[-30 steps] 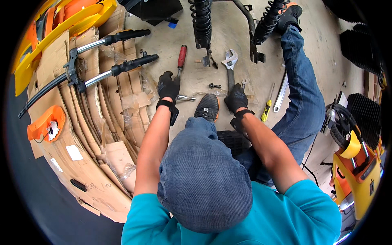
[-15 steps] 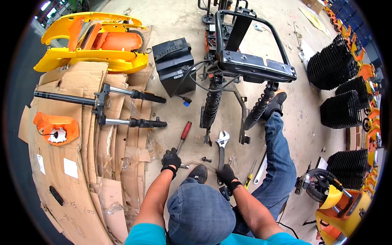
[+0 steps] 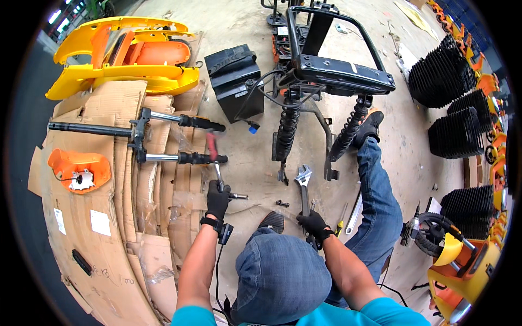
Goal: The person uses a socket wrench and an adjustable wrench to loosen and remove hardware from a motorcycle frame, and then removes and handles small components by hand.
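Left of the frame's centre, the left hand [image 3: 218, 202] has its grip closed on the shaft of a red-handled tool [image 3: 211, 144], its long axis near vertical, the handle (blurred) pointing to the top. An adjustable wrench [image 3: 304, 187] lies right of centre, head upward; the right hand [image 3: 312, 224] covers its lower end, its grip impossible to judge. At upper right stand ribbed black baskets [image 3: 443, 73], seemingly nested, their contents indistinct.
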A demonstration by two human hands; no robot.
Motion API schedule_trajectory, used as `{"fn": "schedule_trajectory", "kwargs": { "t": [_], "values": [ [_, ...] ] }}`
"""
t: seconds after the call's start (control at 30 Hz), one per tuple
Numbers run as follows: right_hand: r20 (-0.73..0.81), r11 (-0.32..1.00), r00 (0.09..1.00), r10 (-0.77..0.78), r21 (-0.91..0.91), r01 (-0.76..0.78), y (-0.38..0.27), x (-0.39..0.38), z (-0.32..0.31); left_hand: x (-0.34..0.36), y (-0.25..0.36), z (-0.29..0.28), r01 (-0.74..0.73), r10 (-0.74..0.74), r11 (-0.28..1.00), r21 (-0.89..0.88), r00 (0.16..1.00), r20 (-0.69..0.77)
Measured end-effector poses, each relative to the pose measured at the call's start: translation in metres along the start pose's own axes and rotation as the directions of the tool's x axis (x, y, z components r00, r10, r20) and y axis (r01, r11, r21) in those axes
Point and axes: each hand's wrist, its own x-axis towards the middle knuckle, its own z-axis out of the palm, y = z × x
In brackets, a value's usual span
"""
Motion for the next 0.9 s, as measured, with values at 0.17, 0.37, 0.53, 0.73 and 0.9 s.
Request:
{"fn": "schedule_trajectory", "kwargs": {
  "t": [0.17,0.37,0.53,0.73,0.9],
  "values": [
    [0.009,0.951,1.0,-0.015,0.309,0.012,-0.004,0.001,0.007,-0.025,0.069,-0.018,-0.066,0.182,0.804,-0.592,0.973,0.139],
    [-0.064,0.976,0.997,-0.03,0.216,0.044,-0.029,-0.021,-0.004,-0.067,0.144,-0.021,-0.027,0.295,0.737,-0.676,0.912,0.286],
    [-0.011,0.939,0.989,-0.149,0.31,0.145,-0.052,-0.061,-0.003,-0.069,0.149,-0.018,-0.016,0.368,0.679,-0.734,0.872,0.322],
    [-0.024,0.934,0.936,-0.351,0.065,0.351,-0.088,-0.12,-0.025,-0.109,0.21,-0.011,0.018,0.339,0.789,-0.615,0.821,0.459],
    [0.002,0.921,0.943,-0.332,0.216,0.324,-0.122,-0.17,-0.037,-0.098,0.193,-0.002,-0.029,0.451,0.72,-0.693,0.779,0.436]
  ]
}}
